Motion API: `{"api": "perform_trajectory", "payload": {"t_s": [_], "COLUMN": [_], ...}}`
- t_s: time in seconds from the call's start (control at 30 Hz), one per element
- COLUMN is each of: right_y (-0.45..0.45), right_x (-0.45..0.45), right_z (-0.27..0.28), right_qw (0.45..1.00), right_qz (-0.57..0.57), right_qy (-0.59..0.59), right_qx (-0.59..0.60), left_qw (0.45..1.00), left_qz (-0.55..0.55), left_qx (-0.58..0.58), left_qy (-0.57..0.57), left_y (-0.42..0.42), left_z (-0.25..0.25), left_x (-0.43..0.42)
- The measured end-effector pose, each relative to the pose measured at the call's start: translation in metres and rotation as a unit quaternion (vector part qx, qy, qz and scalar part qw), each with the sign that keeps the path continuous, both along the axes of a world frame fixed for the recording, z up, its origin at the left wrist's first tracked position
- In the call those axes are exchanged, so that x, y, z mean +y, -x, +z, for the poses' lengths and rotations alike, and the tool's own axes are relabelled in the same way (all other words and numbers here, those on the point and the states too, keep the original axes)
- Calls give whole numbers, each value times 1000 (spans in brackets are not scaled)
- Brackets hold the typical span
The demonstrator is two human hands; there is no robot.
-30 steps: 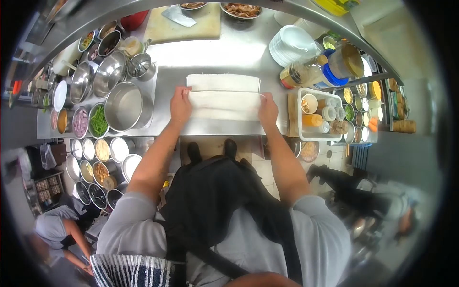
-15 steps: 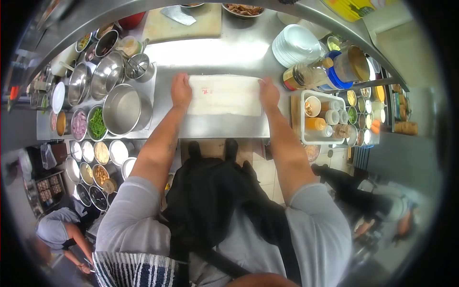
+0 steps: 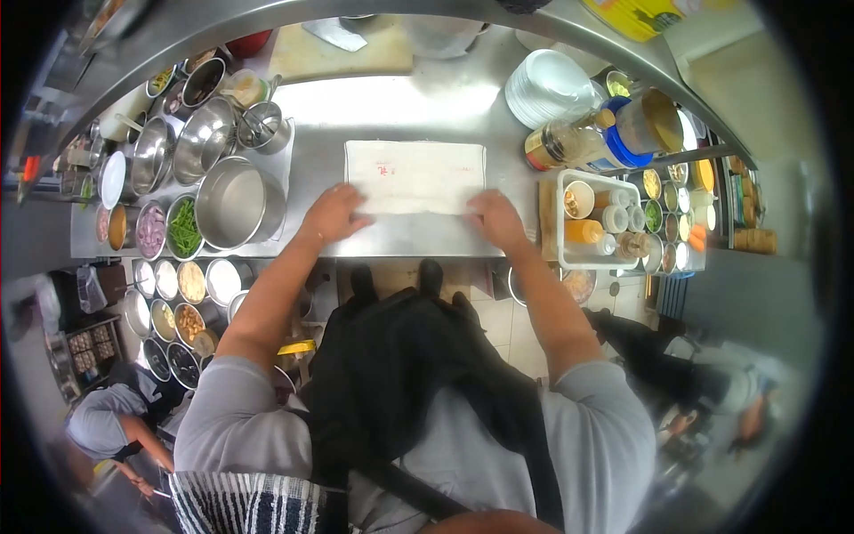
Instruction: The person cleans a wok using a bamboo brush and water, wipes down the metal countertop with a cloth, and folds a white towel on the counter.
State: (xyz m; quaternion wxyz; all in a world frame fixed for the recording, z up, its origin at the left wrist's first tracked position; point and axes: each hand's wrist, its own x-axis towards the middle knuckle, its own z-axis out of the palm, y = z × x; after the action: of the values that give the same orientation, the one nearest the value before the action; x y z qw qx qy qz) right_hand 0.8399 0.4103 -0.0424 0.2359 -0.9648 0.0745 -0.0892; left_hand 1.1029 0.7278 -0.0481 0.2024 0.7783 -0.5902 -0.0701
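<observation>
A white cloth [image 3: 414, 178], folded into a rectangle with small red marks near its upper left, lies flat on the steel counter [image 3: 418, 238]. At its lower left corner is my left hand [image 3: 336, 214], fingers apart, with the thumb pointing toward the cloth. My right hand [image 3: 498, 219] is at the lower right corner, its fingers spread and curved toward the cloth edge. Neither hand grips the cloth; whether the fingertips touch it is hard to tell.
Steel bowls and a large pot [image 3: 238, 203] stand at the left. A white tray [image 3: 566, 233] of bottles, stacked plates [image 3: 550, 87] and jars are at the right. Behind lies a cutting board [image 3: 342, 55]. Co-workers [image 3: 111, 423] appear at lower left and lower right.
The cloth's near part was folded over, leaving one smooth rectangle with red marks showing. Both hands have let go of its sides and moved down to its near corners.
</observation>
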Motion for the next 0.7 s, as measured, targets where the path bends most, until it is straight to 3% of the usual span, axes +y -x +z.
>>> {"api": "perform_trajectory", "payload": {"t_s": [0.1, 0.33, 0.43, 0.5, 0.53, 0.6, 0.63, 0.7], "right_y": [19, 17, 12, 6, 0, -18, -28, -53], "right_x": [3, -10, -7, -3, -5, -12, -15, -21], "right_z": [2, -17, -11, -10, -13, -18, -13, 14], "right_qw": [999, 998, 999, 983, 983, 950, 950, 892], "right_qz": [-5, 20, -2, -152, -151, -225, -223, -302], "right_qy": [5, 49, 45, -54, -51, -107, -107, -268], "right_qx": [-37, -24, 3, -87, -89, -190, -191, -202], "left_qw": [999, 997, 993, 979, 979, 919, 919, 875], "left_qz": [22, 6, 27, 178, 178, 335, 336, 373], "left_qx": [18, -67, -67, 45, 44, 152, 151, 148], "left_qy": [-23, -29, -97, 91, 94, 140, 141, 269], "left_y": [1, 1, 4, 12, 12, 6, 1, -9], "left_z": [-9, -18, -9, 3, 8, 19, 24, 42], "left_x": [21, 19, 8, 0, -7, -25, -34, -52]}}
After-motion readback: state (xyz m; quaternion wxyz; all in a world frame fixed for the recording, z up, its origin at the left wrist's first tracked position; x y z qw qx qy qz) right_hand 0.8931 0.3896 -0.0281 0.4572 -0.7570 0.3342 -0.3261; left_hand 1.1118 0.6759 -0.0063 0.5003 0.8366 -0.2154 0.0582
